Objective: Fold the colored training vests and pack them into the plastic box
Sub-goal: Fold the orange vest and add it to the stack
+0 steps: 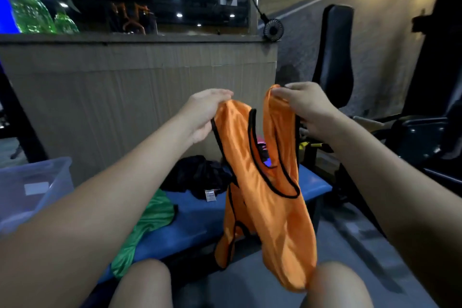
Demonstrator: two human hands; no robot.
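An orange vest (260, 197) with black trim hangs in the air in front of me. My left hand (205, 112) pinches its left shoulder strap and my right hand (307, 107) pinches its right strap. The vest's lower part droops down between my knees. On the blue bench (197, 217) lie a green vest (150, 222), partly under my left forearm, and a dark crumpled vest (200, 175). A bit of pink and blue cloth (265, 155) shows through the orange vest's neck hole. The clear plastic box (35, 187) stands at the left end of the bench.
A brown counter wall (140, 97) rises right behind the bench. A small black clip fan (273, 30) sits on its top corner. Black gym equipment with a padded seat back (335, 57) stands at the right. My bare knees fill the bottom of the view.
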